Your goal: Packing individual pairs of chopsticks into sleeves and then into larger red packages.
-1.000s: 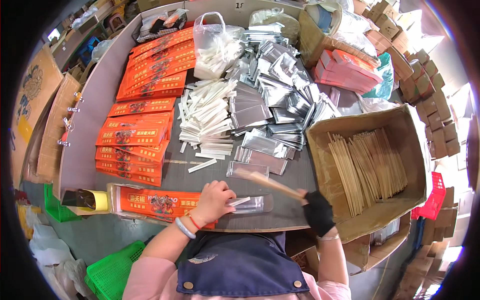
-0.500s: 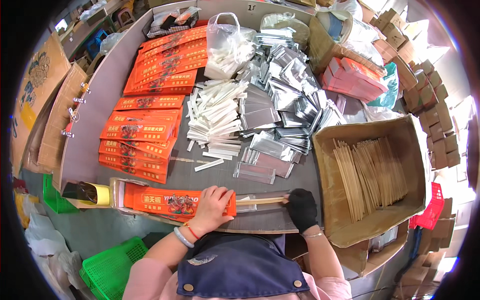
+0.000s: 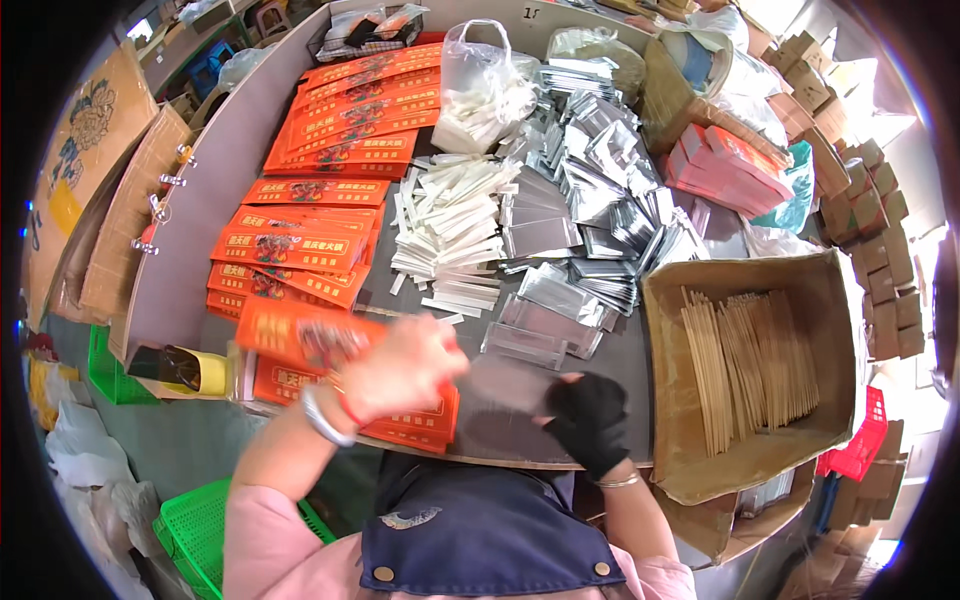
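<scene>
My left hand (image 3: pixel 408 368), smeared by motion, is closed at the right end of an orange printed chopstick sleeve (image 3: pixel 300 335). This sleeve is tilted above a stack of like orange sleeves (image 3: pixel 415 425) at the table's front edge. My right hand (image 3: pixel 590 420), in a black fingerless glove, has its thumb and fingers at the right end of a blurred clear plastic sleeve (image 3: pixel 508 384). That clear sleeve lies between my two hands. Its left end is close to my left fingertips.
Fanned orange sleeves (image 3: pixel 300 240) cover the table's left side. White paper strips (image 3: pixel 450 220) and silvery clear packets (image 3: pixel 600 180) pile up in the middle. At the right stands a cardboard box (image 3: pixel 765 470) of wooden chopsticks (image 3: pixel 770 360). A green basket (image 3: pixel 195 530) is on the floor.
The left hand has lifted an orange sleeve from the stack and swung it up and left. Chopsticks the right hand held at the sleeve's opening no longer show. The view has shifted slightly.
</scene>
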### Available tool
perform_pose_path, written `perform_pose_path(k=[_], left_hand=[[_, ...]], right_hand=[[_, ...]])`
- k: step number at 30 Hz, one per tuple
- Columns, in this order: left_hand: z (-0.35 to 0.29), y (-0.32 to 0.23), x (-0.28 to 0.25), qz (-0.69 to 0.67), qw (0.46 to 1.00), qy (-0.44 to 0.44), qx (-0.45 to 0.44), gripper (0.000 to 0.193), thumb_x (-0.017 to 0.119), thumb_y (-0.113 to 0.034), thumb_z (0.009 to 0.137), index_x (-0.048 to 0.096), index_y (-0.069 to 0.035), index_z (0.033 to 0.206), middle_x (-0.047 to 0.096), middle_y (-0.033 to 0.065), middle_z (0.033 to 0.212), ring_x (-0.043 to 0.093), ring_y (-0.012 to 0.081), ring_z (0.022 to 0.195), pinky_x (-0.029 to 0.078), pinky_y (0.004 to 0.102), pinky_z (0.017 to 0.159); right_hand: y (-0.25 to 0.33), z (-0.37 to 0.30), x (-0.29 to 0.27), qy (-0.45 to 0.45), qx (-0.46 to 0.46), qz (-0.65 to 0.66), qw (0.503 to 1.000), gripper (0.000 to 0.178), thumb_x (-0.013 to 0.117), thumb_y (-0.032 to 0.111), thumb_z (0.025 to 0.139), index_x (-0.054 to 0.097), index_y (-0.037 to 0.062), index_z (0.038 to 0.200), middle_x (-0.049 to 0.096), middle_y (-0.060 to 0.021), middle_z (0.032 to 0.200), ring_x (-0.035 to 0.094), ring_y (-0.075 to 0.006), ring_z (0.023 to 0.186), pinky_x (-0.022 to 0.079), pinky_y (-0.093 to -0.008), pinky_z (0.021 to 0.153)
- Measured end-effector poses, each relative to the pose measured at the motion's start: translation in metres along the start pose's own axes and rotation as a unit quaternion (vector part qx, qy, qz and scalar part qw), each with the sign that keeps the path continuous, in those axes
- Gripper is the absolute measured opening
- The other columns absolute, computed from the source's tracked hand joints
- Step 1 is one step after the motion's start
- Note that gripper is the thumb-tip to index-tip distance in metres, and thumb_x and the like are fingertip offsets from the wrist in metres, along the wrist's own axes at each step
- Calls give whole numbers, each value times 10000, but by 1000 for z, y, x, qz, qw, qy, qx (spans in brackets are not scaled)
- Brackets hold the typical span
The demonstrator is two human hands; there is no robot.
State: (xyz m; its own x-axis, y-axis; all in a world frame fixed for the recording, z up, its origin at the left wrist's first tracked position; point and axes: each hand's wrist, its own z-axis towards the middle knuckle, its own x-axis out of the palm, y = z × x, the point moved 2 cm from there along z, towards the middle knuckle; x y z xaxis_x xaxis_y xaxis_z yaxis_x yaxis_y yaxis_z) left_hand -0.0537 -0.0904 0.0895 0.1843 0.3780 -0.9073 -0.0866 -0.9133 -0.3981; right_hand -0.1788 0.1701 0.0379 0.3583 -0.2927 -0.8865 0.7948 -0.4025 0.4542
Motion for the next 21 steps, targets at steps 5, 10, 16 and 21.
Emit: perform_pose_path(k=[5, 10, 16, 21], left_hand=[[-34, 43, 6, 98, 919, -321, -205, 558, 788, -183, 685, 602, -59, 1197, 411, 227, 1391, 386, 453, 1266, 316, 552, 1070], [-38, -15, 125, -81, 903, -264, -329, 1036, 851, -502, 614, 394, -23, 1411, 294, 242, 1470, 219, 485, 1366, 154, 618, 1118], [-44, -6, 135, -143, 899, -278, -306, 1016, 862, -464, 623, 397, -10, 1405, 290, 241, 1473, 219, 455, 1378, 139, 595, 1129], [-42, -11, 128, -147, 904, -258, -307, 956, 866, -396, 636, 422, -4, 1387, 307, 238, 1474, 246, 454, 1369, 179, 587, 1122]], right_hand=[[-7, -8, -11, -56, 57, -9, 997, 570, 815, 394, 655, 588, 75, 1069, 606, -99, 947, 584, -310, 926, 415, -423, 835], [15, -12, -8, -16, 30, -69, 997, 612, 822, 410, 635, 597, 89, 1104, 605, -83, 1024, 567, -295, 977, 378, -437, 917], [20, -7, -3, 66, -12, -92, 994, 599, 782, 457, 680, 590, 96, 1119, 604, -72, 1025, 568, -277, 973, 339, -444, 951], [55, 18, 62, -4, -116, -6, 993, 655, 786, 484, 657, 591, 77, 1131, 629, -117, 1033, 585, -304, 963, 402, -475, 852]])
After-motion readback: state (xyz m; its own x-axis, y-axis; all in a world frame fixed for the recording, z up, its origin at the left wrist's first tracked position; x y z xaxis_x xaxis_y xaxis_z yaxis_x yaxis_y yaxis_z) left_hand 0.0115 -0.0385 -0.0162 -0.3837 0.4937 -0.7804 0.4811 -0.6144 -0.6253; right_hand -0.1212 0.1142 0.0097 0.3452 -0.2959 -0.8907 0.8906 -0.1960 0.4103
